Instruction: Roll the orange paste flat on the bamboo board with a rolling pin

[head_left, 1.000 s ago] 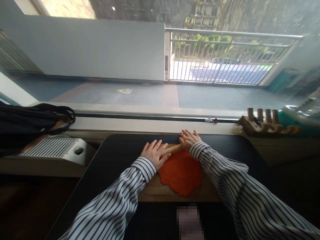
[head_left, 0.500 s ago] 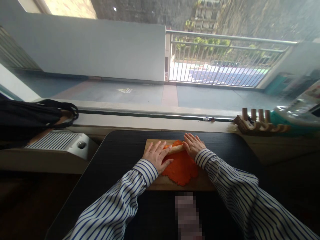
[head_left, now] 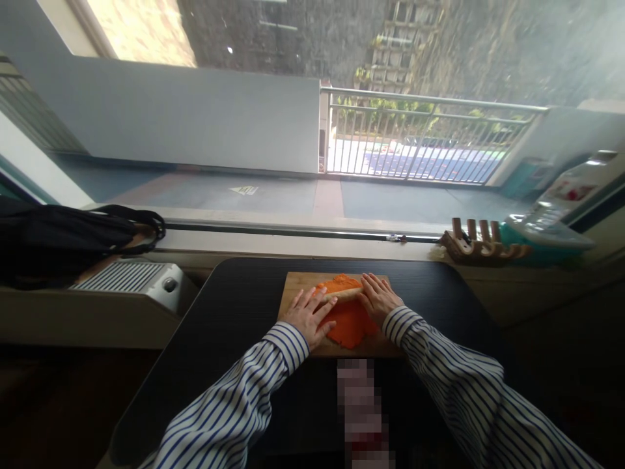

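Note:
A thin, ragged-edged sheet of orange dough (head_left: 350, 326) lies flat on a wooden board (head_left: 293, 281). Across its upper part rests a light wooden rolling pin (head_left: 347, 295). My left hand (head_left: 306, 317) lies over the pin's left end, palm down with fingers spread. Over the right end is my right hand (head_left: 378, 298), its fingers stretched out and close together. Both palms press on the pin from above rather than wrapping round it. The hands hide the pin's two ends and part of the dough's sides.
The board is on a black table (head_left: 234, 312) against a window sill (head_left: 273, 242). On the right of the sill are a brown wooden rack (head_left: 481, 244), a teal container (head_left: 547, 241) and a plastic bottle (head_left: 569, 189). A black bag (head_left: 63, 238) sits at left near a white vented unit (head_left: 141, 286).
The camera view has tilted up and shifted slightly. Both hands and the rolling pin have moved a little toward me over the dough.

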Motion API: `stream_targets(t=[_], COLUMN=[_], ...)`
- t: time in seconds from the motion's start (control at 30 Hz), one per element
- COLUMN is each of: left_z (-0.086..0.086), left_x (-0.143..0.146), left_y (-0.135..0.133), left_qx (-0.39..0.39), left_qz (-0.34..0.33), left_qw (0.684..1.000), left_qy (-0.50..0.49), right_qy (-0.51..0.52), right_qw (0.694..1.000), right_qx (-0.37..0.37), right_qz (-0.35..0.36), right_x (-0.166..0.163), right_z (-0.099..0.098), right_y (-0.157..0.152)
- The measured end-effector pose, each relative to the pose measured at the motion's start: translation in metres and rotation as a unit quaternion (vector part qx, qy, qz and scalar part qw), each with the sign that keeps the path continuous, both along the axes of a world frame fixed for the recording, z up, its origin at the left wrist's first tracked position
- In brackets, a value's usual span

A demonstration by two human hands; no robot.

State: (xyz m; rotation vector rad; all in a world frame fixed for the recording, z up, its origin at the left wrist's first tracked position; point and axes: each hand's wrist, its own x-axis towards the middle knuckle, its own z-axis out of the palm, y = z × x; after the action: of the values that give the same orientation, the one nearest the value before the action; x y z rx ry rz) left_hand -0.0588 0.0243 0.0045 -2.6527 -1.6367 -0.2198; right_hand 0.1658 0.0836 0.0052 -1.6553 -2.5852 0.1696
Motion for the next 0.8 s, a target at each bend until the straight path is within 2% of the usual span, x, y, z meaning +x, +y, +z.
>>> stream_targets(t=[0.23,0.4,0.5,0.63,0.7,0.8], left_z=[-0.009,-0.011,-0.005,0.009,0.016,0.018], left_x=[-0.001,-0.009,-0.019,-0.026,-0.026,-0.022], left_y=[-0.017,-0.008,0.004,0.014,0.018,0.023], left_qx=[0.058,0.074,0.049,-0.028,-0.040,-0.036], left_qz=[-0.033,-0.010,0.027,0.025,0.031,0.036], left_qw=[0.998,0.997,0.998,0.999,0.998,0.996], left_qy=[-0.012,-0.017,-0.017,-0.027,-0.042,-0.072], right_qy=[0.001,0.027,0.052,0.070,0.074,0.081], right_qw=[0.999,0.996,0.993,0.986,0.982,0.983], right_qx=[0.035,0.083,0.090,0.109,0.105,0.089], right_qz=[0.009,0.028,0.049,0.104,0.137,0.142], right_x=[0.009,0.018,0.024,0.032,0.037,0.044], right_z=[-0.002,-0.005,-0.008,-0.009,-0.007,0.001], right_y=[-0.027,-0.035,-0.028,-0.009,0.002,0.017])
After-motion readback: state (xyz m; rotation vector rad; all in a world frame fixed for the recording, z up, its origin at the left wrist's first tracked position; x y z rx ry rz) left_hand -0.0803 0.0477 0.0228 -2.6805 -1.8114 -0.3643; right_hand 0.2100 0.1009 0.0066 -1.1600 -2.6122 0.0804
